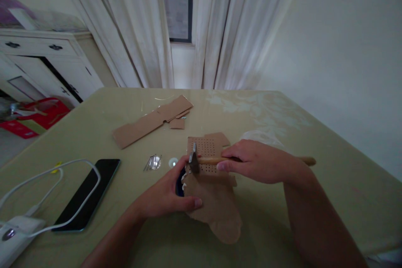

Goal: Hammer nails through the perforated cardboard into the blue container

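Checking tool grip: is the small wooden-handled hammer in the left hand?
No, the right hand grips the wooden-handled hammer; the left hand steadies brown cardboard.

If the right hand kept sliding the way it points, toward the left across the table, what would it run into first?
Probably the left hand, which steadies the cardboard piece just past the hammer that the right hand grips. Beyond lie the nails. Depth is hard to judge.

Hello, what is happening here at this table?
A person grips a small wooden-handled hammer in the right hand, its head over a perforated cardboard piece. The left hand steadies a brown cardboard shape on the table. Some nails lie nearby, beside a phone.
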`<act>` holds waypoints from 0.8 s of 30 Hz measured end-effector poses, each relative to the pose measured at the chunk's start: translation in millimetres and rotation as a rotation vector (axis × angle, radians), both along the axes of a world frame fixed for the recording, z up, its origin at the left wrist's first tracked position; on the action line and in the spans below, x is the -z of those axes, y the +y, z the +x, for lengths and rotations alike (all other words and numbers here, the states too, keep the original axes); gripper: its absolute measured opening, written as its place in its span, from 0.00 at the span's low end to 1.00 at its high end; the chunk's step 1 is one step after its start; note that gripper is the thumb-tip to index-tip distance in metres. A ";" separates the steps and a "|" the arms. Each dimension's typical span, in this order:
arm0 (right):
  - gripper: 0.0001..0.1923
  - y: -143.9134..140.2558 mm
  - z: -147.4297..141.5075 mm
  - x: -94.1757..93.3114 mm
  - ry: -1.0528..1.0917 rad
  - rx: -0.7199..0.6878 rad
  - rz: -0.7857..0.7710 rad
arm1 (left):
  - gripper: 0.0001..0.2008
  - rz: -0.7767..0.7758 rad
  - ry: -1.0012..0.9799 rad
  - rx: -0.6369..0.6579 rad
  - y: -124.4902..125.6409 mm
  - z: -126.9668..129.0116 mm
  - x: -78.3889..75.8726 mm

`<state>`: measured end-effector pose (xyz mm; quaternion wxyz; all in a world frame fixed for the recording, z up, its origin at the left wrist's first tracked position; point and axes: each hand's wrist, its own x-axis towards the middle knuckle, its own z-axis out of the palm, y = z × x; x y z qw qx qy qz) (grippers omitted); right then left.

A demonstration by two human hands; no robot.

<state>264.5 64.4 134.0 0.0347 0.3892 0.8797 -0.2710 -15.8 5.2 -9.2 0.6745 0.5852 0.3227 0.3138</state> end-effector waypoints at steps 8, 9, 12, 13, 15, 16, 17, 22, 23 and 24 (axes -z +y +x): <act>0.26 -1.1 -0.6 -2.0 -0.023 0.035 0.041 | 0.53 -0.015 0.013 -0.002 -0.4 -0.7 -0.3; 0.25 -1.4 -0.6 -1.9 -0.026 0.029 0.033 | 0.53 -0.008 0.017 -0.002 -0.3 -0.8 -0.3; 0.23 -2.5 -0.9 -1.6 -0.037 0.004 0.003 | 0.53 0.007 0.028 -0.002 -0.3 -1.0 -0.3; 0.23 -2.9 -0.9 -1.6 -0.038 0.002 0.009 | 0.53 0.006 0.029 -0.003 -0.4 -1.0 -0.4; 0.24 -3.6 -0.6 -1.8 -0.038 0.014 0.045 | 0.53 -0.007 0.022 0.001 -0.6 -0.9 -0.8; 0.25 -4.0 -0.4 -1.9 -0.036 0.022 0.064 | 0.52 -0.016 0.015 0.007 -0.7 -0.8 -1.1; 0.25 -4.3 -0.3 -1.9 -0.034 0.026 0.075 | 0.52 -0.026 0.007 0.013 -0.8 -0.7 -1.3; 0.23 -6.1 -1.9 -1.6 -0.047 0.022 0.057 | 0.51 -0.013 -0.007 0.005 -1.0 0.0 -0.7; 0.23 -6.4 -2.5 -1.5 -0.046 0.021 0.060 | 0.51 -0.010 -0.003 0.003 -1.0 0.0 -0.3; 0.23 -6.7 -3.0 -1.5 -0.041 0.021 0.067 | 0.50 -0.011 0.002 0.003 -0.9 -0.1 0.0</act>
